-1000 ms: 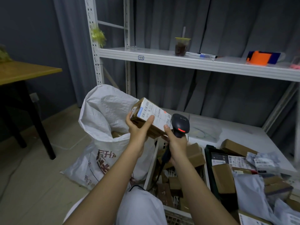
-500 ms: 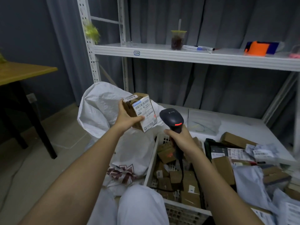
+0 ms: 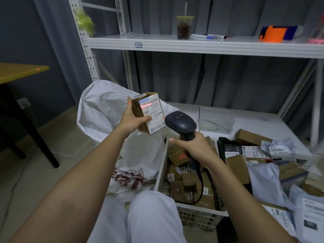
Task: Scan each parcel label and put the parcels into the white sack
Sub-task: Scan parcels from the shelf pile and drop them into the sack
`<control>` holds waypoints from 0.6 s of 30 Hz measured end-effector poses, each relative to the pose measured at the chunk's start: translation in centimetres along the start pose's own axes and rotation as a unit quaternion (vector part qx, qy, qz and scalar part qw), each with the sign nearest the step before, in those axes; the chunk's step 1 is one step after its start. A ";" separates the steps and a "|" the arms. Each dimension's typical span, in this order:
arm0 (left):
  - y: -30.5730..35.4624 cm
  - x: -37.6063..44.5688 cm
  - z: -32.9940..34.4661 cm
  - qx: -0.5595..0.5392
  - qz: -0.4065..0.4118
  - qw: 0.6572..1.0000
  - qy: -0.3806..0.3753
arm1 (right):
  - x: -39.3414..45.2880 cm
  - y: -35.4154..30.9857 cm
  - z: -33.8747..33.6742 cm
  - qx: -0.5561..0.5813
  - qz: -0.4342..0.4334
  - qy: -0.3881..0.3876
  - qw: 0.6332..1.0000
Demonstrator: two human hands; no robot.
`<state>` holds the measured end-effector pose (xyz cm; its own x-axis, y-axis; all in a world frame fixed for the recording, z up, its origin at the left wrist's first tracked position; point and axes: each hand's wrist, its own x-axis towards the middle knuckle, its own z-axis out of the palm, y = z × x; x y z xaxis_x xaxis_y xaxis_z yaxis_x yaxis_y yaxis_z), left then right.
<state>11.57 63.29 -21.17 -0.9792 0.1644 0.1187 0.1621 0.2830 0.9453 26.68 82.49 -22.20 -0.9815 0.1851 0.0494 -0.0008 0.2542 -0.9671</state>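
Since half a second ago a red scan line has come on across the barcode of the label (image 3: 152, 112), and the parcel (image 3: 148, 113) now stands more upright, its label turned toward the scanner (image 3: 181, 124). Left hand (image 3: 134, 120) reaches forward at about 11 o'clock, forearm stretched out, fingers behind the brown box and thumb pressed on the label's lower edge, grasping the parcel above the white sack (image 3: 108, 109). Right hand (image 3: 194, 146), at about 1 o'clock, is wrapped round the black scanner's handle, the head aimed up and left at the label from just beside the parcel's lower right corner; the cord drops into the basket (image 3: 160, 174) of small boxes.

On the label, "501E" and "A21B" can be read under the barcode; the smaller print is too fine to tell. A tag on the shelf (image 3: 201, 46) edge at 12 o'clock reads "6-2". Dark red print on the sack's lower face is creased and unreadable. A small red dot shows on the wooden table (image 3: 21, 71) at 10 o'clock.
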 end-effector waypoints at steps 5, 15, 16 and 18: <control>-0.1 0.0 -0.3 0.007 0.005 1.000 -0.008 | -0.2 -0.6 0.0 -0.003 -0.013 0.004 1.000; 0.0 0.5 -2.6 0.028 0.071 0.981 0.177 | 1.1 0.5 0.9 0.081 0.001 0.053 0.995; -0.1 0.9 -3.1 0.069 0.091 0.972 0.207 | 1.3 0.7 0.9 0.087 0.006 0.057 0.995; -0.5 2.2 -4.1 0.171 0.106 0.952 0.231 | 1.6 1.2 1.1 0.101 0.010 0.054 0.993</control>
<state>8.86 59.63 -20.10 -0.8561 -0.1595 0.4916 0.3149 0.5932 0.7409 24.87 82.04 -23.58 -0.9552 0.2924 0.0450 -0.0299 0.0561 -0.9980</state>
